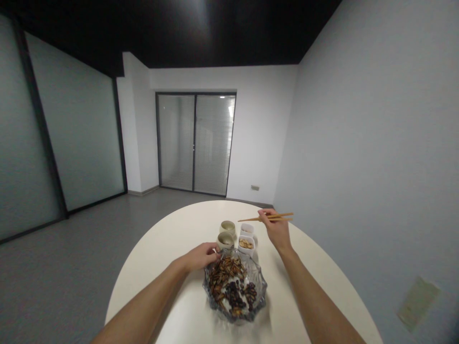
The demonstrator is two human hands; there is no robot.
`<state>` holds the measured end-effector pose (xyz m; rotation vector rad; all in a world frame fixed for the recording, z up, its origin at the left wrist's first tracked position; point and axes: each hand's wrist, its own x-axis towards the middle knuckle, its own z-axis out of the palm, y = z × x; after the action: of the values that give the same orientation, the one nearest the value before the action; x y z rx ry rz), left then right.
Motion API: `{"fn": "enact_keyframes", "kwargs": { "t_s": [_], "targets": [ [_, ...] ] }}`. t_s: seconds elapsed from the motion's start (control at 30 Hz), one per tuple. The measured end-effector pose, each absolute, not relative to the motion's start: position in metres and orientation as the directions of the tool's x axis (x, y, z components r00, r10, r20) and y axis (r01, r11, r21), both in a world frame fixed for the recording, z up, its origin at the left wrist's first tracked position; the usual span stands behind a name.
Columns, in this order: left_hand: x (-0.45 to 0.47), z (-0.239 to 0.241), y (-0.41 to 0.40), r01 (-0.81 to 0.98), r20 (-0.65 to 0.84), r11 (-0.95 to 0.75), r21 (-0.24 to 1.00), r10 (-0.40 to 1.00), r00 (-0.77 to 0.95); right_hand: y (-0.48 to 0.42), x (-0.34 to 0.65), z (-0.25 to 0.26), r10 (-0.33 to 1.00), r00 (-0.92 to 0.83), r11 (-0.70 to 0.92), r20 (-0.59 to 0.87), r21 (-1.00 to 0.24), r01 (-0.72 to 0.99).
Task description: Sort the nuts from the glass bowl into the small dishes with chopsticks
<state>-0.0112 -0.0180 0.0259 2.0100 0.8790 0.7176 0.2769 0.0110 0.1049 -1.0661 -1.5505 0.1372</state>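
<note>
A scalloped glass bowl [258, 297] full of dark and brown seeds sits near me on a round cream table [186, 229]. My left hand [201, 256] rests against the bowl's far left rim, fingers curled on it. My right hand [277, 229] is raised above the table to the right and grips a pair of wooden chopsticks [267, 218], held level with their tips pointing left. Beyond the bowl stand two round cups [226, 234] and two small square white dishes [247, 237]; the nearer dish holds pale nuts.
The table stands close to a grey wall [358, 167] on the right. Grey floor [71, 248] lies to the left, with frosted glass partitions [79, 143] and a sliding glass door [195, 143] at the back.
</note>
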Motion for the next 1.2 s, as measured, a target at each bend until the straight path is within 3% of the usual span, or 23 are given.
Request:
{"fn": "enact_keyframes", "kwargs": {
  "t_s": [0.17, 0.6, 1.03, 1.2],
  "targets": [
    [-0.01, 0.026, -0.018, 0.344, 0.154, -0.413, 0.843, 0.799, 0.581, 0.019, 0.291, 0.096, 0.731, 0.105, 0.497, 0.674, -0.631, 0.596],
    [-0.012, 0.029, -0.02, 0.352, 0.146, -0.412, 0.841, 0.798, 0.584, 0.023, 0.288, 0.091, 0.821, 0.093, 0.459, 0.563, -0.748, 0.479],
    [-0.011, 0.026, -0.019, 0.345, 0.174, -0.445, 0.826, 0.785, 0.595, -0.036, 0.292, 0.129, 0.761, 0.131, 0.512, 0.636, -0.712, 0.481],
    [-0.012, 0.025, -0.019, 0.351, 0.169, -0.44, 0.827, 0.79, 0.59, -0.069, 0.287, 0.107, 0.833, -0.087, 0.543, 0.546, -0.778, 0.317]
  ]
}}
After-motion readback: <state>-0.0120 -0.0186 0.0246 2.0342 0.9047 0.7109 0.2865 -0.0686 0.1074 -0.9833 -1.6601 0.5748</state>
